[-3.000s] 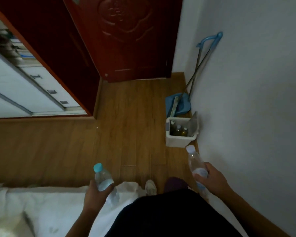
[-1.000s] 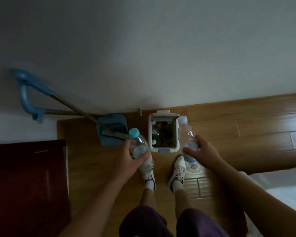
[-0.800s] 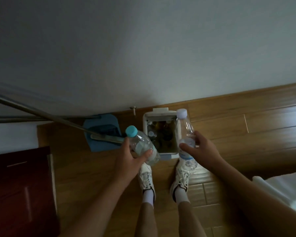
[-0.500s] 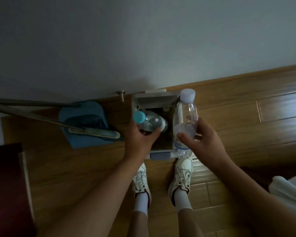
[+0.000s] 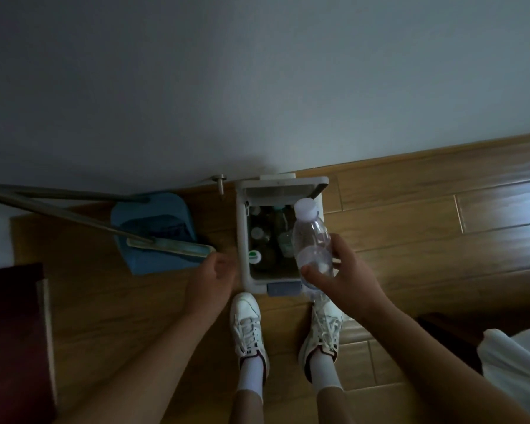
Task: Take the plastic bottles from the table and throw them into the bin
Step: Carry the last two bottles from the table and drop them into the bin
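The head view is dim and bluish, brightest on the wall (image 5: pixel 380 71) with a sheen on the floorboards (image 5: pixel 502 209) at right, darker toward the left corners, its edges bent by the wide lens.

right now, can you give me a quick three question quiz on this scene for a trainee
1. True or false: the left hand holds nothing.
2. Pick one. The bottle is: A, gripped by the right hand above the right edge of the bin; B, lying inside the bin; C, gripped by both hands.
3. What already lies in the bin?

Key: 1 true. 2 A. 3 other bottles.
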The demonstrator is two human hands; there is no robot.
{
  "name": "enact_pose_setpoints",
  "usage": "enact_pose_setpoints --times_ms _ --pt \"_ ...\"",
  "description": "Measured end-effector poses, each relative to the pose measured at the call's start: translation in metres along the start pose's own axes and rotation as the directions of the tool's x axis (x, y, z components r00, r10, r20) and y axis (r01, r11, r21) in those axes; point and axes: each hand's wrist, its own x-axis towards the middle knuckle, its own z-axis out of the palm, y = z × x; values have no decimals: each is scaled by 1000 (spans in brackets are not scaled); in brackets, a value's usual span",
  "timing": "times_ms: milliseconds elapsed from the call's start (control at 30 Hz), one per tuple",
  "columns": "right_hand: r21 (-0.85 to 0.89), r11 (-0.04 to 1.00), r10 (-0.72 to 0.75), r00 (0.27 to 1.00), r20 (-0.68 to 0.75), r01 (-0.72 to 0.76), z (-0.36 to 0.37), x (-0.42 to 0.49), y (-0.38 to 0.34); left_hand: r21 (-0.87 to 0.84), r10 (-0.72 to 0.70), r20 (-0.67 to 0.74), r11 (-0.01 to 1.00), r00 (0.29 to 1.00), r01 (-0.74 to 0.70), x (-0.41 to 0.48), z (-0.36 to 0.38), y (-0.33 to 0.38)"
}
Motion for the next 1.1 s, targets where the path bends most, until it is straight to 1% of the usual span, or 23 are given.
enact_pose_setpoints --times_ms 100,200,300,467,667,733,800,933,1100 --pt "-41 998 -49 999 13 49 3 11 -14 28 -50 26 998 998 49 -4 -15 -18" --pt "-65 995 -75 996 40 78 11 30 -22 81 -47 24 996 999 45 -5 -23 -28" --pt "-132 987 -78 993 94 90 27 54 -16 87 -55 28 995 998 52 0 -23 -36" --pt "-247 968 -9 994 112 37 55 80 9 96 -57 75 994 996 50 12 -14 -50" --pt "-294 955 64 993 97 -33 76 100 19 143 -41 92 989 995 27 19 -10 -59" --pt "-319 946 87 994 64 -63 76 100 19 135 -44 78 990 996 33 18 -12 -61" --pt "-353 934 84 995 48 -61 73 96 20 137 -50 79 990 996 39 15 -15 -62" --pt "-397 918 59 992 114 -9 63 83 18 161 -80 98 985 992 63 11 -25 -61" --pt "-359 933 43 986 161 18 39 63 9 126 -103 89 988 991 91 7 -34 -45"
